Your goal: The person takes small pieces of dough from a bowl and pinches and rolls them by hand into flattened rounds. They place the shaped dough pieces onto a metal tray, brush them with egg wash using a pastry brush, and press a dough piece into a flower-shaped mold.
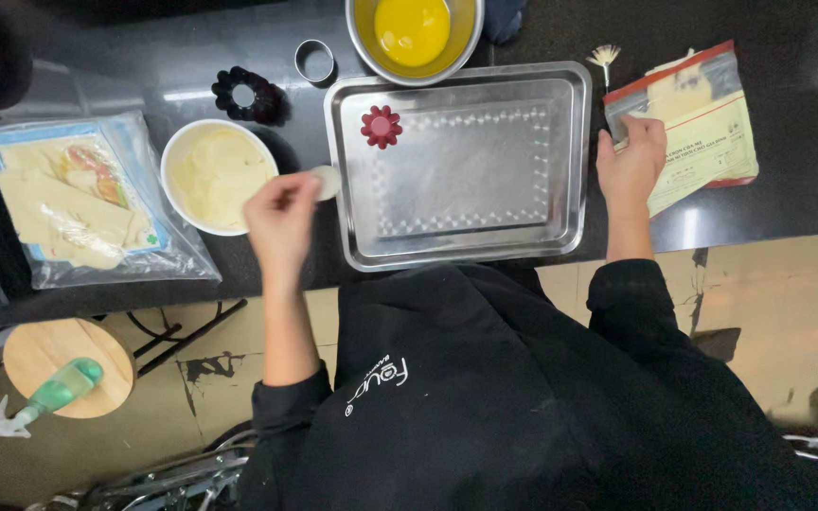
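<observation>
Black counter, steel tray (466,237) centered. Left hand (281,218) pinches small white dough piece (327,182) beside white bowl (220,176); right hand (631,161) grips plastic bag (702,123) edge.

We stand in a kitchen. Our dark bench (788,189) carries a steel baking tray (466,246), a bowl of beaten egg (414,33) and pastry cutters (314,61).

One head-worn camera looks straight down, fairly near, over the black counter (788,189).
</observation>
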The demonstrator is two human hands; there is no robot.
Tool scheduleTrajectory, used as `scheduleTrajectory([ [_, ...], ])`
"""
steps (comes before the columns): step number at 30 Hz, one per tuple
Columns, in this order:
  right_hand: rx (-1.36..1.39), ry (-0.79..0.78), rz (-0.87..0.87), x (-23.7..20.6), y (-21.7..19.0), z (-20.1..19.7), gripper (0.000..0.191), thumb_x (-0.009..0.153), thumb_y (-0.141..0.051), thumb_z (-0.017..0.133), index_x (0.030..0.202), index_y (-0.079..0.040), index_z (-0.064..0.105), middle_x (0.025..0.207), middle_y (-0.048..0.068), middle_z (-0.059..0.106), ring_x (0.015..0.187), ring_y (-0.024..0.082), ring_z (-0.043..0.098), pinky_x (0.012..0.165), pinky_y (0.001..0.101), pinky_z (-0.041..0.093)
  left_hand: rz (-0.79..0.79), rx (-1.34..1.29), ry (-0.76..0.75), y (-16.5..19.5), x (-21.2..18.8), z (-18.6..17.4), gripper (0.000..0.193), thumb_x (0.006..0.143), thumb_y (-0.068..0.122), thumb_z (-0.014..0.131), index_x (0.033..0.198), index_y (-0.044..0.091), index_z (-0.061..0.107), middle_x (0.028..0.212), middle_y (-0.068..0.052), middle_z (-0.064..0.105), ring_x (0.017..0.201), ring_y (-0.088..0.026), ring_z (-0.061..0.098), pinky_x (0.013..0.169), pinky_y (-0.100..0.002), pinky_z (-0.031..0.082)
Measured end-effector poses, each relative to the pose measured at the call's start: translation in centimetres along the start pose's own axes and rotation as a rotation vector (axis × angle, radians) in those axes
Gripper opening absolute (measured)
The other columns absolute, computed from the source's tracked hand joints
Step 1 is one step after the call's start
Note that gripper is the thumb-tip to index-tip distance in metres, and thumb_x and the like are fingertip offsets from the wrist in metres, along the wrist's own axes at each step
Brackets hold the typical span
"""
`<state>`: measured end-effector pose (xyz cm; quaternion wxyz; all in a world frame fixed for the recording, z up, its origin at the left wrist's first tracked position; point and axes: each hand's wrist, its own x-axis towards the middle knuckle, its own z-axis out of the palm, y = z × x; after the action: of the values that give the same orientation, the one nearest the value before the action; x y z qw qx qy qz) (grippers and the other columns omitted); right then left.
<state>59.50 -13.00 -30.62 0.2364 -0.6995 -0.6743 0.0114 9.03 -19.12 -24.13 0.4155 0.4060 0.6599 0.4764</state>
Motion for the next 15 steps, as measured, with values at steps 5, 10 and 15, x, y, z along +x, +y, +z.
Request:
scheduleTrajectory([
  [5,0.019,-0.020,0.023,-1.0,0.9,0.8,0.022,0.091,-0.002,0.075,0.113,-0.006,0.077,0.134,0.016,0.056,0.119,0.035,0.056,0.103,0.0426,0.049,-0.003,-0.063,-0.358,-3.9,0.8,12.4,0.016,0.092,0.012,0.071,0.102,-0.001,0.074,0.080,-0.004,0.075,0.073,-0.007,0.068,0.066,-0.023,0.054],
  [10,-0.125,0.030,-0.027,-1.0,1.5,0.4,0.022,0.088,-0.011,0.081,0.106,-0.002,0.073,0.138,0.022,0.051,0.125,0.042,0.048,0.105,0.0474,0.041,0.010,0.321,-0.299,-5.0,1.5,15.4,0.015,0.086,0.015,0.074,0.088,0.000,0.074,0.073,-0.010,0.074,0.066,-0.022,0.071,0.064,-0.033,0.055],
  [15,-0.170,0.017,0.013,-0.8,2.2,0.4,0.014,0.090,-0.008,0.077,0.095,-0.004,0.066,0.130,0.019,0.054,0.125,0.040,0.047,0.101,0.0520,0.040,0.145,0.683,-0.307,-4.2,0.8,14.3,0.020,0.093,0.024,0.073,0.098,0.005,0.069,0.091,-0.013,0.071,0.080,-0.032,0.070,0.072,-0.043,0.054],
])
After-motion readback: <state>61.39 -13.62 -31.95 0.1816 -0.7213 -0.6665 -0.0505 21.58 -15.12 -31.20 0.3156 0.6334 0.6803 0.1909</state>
